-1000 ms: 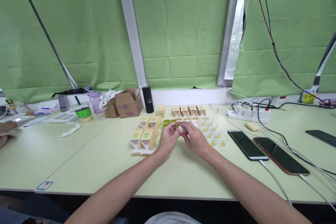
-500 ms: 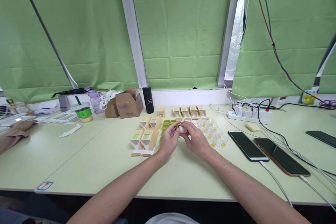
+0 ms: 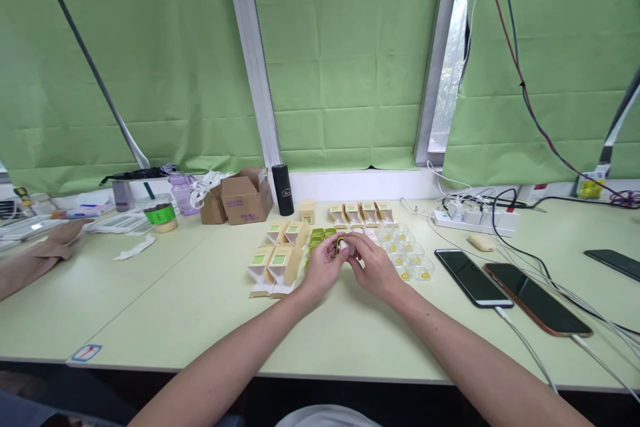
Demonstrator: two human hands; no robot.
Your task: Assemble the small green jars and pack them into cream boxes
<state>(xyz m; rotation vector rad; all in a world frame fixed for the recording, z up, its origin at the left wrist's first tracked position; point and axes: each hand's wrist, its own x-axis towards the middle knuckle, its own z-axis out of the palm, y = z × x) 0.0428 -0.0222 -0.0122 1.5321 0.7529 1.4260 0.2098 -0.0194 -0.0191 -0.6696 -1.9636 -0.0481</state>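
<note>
My left hand (image 3: 323, 268) and my right hand (image 3: 374, 263) meet over the middle of the table. Their fingertips close around a small white piece (image 3: 346, 249) with a dark and yellow-green rim on its left side; its exact kind is too small to make out. Just behind my left hand are green square holders (image 3: 316, 241), partly hidden by it. To the right of my right hand stand several clear plastic cups (image 3: 410, 259) with yellow centres. Open small cartons (image 3: 285, 263) with green labels stand left of my left hand.
More open cartons (image 3: 361, 215) line the back. A cardboard box (image 3: 247, 200), a black cylinder (image 3: 283, 191) and a green-banded cup (image 3: 161, 217) stand left. Phones (image 3: 474, 278), cables and a power strip (image 3: 475, 220) lie right. Another person's sleeve (image 3: 43, 257) reaches in at far left.
The small white piece has turned slightly between my fingers, its dark rim now facing more to the left. The other person's sleeve has shifted right. My arms have barely moved.
</note>
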